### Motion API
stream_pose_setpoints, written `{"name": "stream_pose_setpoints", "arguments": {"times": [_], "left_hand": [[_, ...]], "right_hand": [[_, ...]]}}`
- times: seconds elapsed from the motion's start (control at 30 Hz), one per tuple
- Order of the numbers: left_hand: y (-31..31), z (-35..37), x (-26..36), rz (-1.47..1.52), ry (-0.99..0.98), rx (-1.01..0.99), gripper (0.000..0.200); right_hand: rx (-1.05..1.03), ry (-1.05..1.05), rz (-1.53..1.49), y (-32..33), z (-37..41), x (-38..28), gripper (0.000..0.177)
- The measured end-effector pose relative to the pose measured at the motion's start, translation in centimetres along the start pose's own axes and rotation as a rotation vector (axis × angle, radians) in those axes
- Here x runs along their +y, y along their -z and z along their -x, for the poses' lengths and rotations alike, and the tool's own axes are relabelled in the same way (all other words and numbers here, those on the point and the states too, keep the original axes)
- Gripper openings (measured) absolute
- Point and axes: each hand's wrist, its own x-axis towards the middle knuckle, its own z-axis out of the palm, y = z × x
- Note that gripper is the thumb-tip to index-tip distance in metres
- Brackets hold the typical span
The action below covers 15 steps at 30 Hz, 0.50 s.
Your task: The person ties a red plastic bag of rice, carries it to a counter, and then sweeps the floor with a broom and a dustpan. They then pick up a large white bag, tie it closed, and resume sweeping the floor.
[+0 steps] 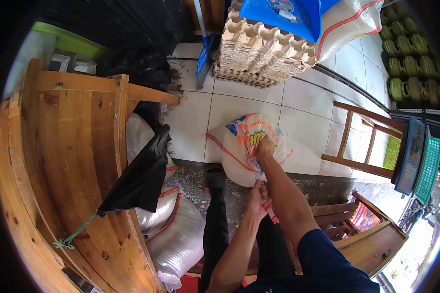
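Note:
A filled white plastic sack (234, 154) with orange, blue and yellow print and a red stripe stands on the tiled floor before me. My left hand (257, 196) is closed around its gathered near end. A red-and-white strip (270, 213) hangs just beside that hand. Farther forward, my right hand (264, 147) is on the printed side of the sack, its fingers curled in against the plastic and partly hidden. My right forearm passes over the sack's right part.
Stacked egg trays (264, 58) stand ahead, a blue dustpan (288, 22) on top. A broom (205, 58) is beside them. A wooden bench (73, 146) is at left, with full sacks (178, 239) near it. A wooden stool (362, 161) and green gas cylinders (410, 66) are right.

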Motion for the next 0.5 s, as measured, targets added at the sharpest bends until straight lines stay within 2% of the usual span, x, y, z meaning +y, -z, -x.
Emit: {"name": "stream_pose_setpoints", "arguments": {"times": [0.07, 0.1, 0.13, 0.17, 0.2, 0.23, 0.27, 0.33, 0.37, 0.4, 0.47, 0.5], "left_hand": [[-0.5, 0.5, 0.5, -0.315, 0.024, 0.276, 0.022], [3.2, -0.8, 1.1, -0.222, 0.14, -0.033, 0.028], [3.7, -0.9, 1.3, -0.238, 0.152, -0.042, 0.028], [3.6, -1.0, 1.7, -0.348, 0.143, -0.001, 0.035], [2.7, -1.6, 2.1, -0.45, 0.118, 0.026, 0.043], [1.7, -1.6, 2.2, -0.587, 0.126, 0.209, 0.056], [2.1, -2.1, 2.1, -0.591, 0.126, 0.201, 0.056], [3.9, -3.1, 1.5, -0.981, 0.197, 0.281, 0.066], [0.6, -1.6, -0.3, -0.982, -0.135, 0.352, 0.078], [1.0, -2.7, 0.6, -0.99, -0.132, 0.345, 0.078], [3.9, -7.0, 3.0, -1.338, 0.095, 0.288, 0.11], [5.5, -9.5, 2.5, -1.417, 0.107, 0.488, 0.111]], "right_hand": [[0.014, 0.159, -0.168, 1.0, 3.6, -1.5, 0.051], [-0.184, 0.252, -0.181, 4.2, 6.9, -3.6, 0.048], [-0.372, 0.367, -0.2, 7.4, 9.3, -5.8, 0.046], [-0.259, 0.626, -0.075, 10.0, 12.0, -3.4, 0.04], [-0.144, 0.893, 0.061, 12.3, 14.6, -0.7, 0.046], [-0.269, 0.704, -0.197, 14.1, 16.3, -0.4, 0.047], [-0.392, 0.492, -0.448, 15.3, 17.6, -0.4, 0.048], [-0.373, 0.521, -0.376, 15.1, 18.9, 0.0, 0.049], [-0.358, 0.556, -0.305, 14.9, 19.3, 0.0, 0.05], [-0.348, 0.559, -0.311, 15.1, 19.7, 0.3, 0.05], [-0.38, 0.513, -0.338, 16.4, 20.7, 1.2, 0.05], [-0.44, 0.519, -0.392, 17.0, 20.7, 1.7, 0.047]]}}
